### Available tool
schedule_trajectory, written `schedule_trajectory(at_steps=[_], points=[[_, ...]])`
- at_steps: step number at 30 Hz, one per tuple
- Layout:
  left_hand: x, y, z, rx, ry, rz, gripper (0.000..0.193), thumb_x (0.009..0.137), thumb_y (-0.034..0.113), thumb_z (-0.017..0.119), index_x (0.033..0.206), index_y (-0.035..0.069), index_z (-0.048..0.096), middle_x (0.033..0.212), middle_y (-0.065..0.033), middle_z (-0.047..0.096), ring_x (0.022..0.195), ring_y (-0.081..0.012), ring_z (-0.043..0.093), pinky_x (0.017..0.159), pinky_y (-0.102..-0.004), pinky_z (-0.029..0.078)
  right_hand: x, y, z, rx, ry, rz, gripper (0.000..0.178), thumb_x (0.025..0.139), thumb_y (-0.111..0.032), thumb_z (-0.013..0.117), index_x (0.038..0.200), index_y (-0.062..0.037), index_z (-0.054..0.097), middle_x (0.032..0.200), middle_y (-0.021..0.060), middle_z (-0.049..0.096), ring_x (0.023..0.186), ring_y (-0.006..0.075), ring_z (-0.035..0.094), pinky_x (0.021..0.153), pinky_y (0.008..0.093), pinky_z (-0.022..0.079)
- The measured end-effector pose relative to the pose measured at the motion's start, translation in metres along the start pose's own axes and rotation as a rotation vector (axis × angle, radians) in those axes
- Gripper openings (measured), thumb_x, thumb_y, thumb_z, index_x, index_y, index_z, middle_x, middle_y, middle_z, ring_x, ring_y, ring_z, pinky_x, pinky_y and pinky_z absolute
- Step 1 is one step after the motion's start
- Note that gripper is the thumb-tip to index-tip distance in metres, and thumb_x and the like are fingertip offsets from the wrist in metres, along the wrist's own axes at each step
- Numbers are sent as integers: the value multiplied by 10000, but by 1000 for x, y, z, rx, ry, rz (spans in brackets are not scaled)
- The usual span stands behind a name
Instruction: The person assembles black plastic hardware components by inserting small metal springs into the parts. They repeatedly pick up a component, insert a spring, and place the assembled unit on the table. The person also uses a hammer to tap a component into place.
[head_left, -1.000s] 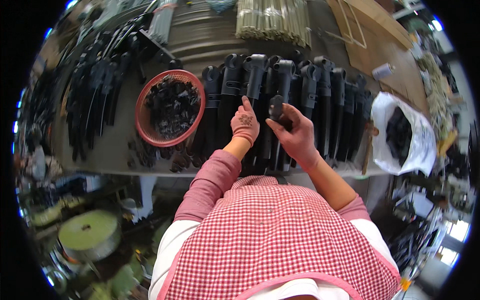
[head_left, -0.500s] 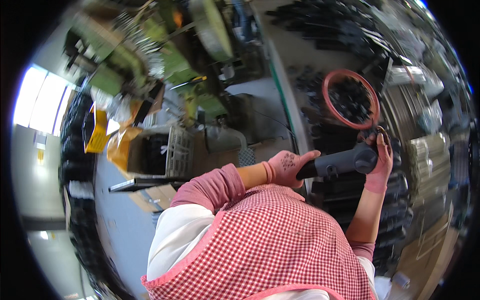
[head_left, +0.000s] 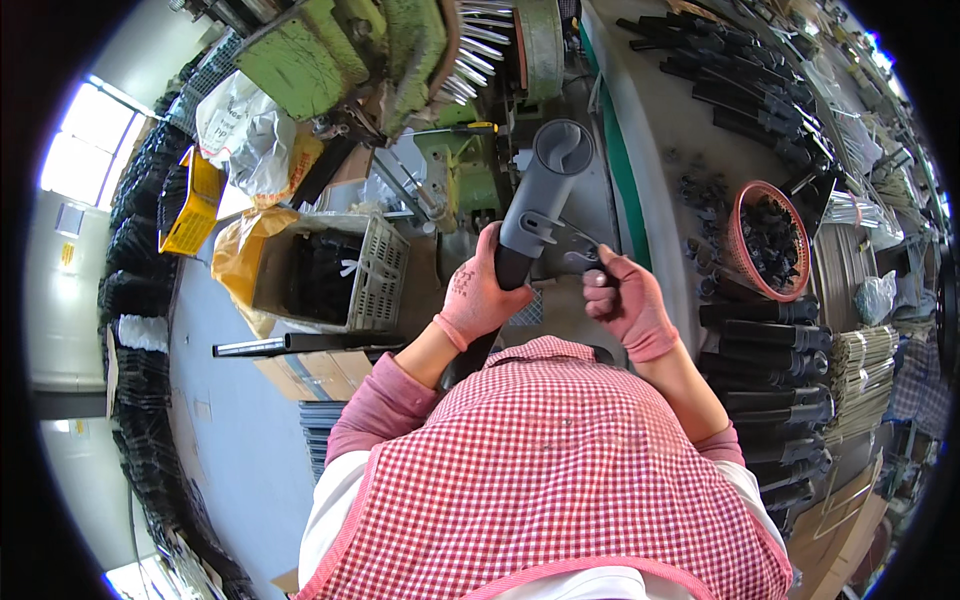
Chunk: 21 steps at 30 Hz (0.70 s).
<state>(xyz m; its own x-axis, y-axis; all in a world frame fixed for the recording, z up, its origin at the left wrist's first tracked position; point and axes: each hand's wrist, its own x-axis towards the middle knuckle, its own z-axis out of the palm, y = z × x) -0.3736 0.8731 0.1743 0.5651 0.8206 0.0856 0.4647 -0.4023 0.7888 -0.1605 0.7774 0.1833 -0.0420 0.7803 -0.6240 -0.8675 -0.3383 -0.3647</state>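
Observation:
My left hand (head_left: 476, 291), in a pink glove, is wrapped round the dark lower part of a grey-and-black plastic tube (head_left: 527, 222). The tube tilts up and away from me, its wide round mouth at the far end and a small clip-like lug on its side. Just right of it, my right hand (head_left: 631, 303), also gloved, is closed with thumb and forefinger pinched on a thin metal wire piece (head_left: 582, 257) that has a small curved end. The wire's far tip comes close to the lug; whether they touch I cannot tell.
A green machine (head_left: 330, 60) with metal rods stands ahead. Left are a grey crate (head_left: 380, 275) of black parts and a yellow box (head_left: 195, 205). On the right-hand bench lie a red basket (head_left: 742, 215) of small black parts, stacked black tubes (head_left: 765, 365) and bundled rods (head_left: 860, 370).
The tube has swung from lying sideways on my right to pointing away in front of me. My right hand has left its wide end and now pinches the wire piece beside it.

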Motion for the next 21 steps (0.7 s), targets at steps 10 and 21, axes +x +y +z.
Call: schedule_trajectory(at_steps=[10,21], points=[[40,-69,-85,-44,-221,55,848,699,209,762,1397,9,324,976,-268,665,909,-454,665,785,-473,533,80,36,91,-228,-169,6,431,1012,-438,565,947,-14,598,664,1,515,511,76,401,496,223,349],[46,-84,-108,83,-63,-121,849,699,151,777,1382,-22,304,925,-280,651,863,-465,665,721,-481,530,154,29,120,-353,-175,-219,130,893,-125,755,901,-65,640,764,-18,616,716,93,610,686,259,561]])
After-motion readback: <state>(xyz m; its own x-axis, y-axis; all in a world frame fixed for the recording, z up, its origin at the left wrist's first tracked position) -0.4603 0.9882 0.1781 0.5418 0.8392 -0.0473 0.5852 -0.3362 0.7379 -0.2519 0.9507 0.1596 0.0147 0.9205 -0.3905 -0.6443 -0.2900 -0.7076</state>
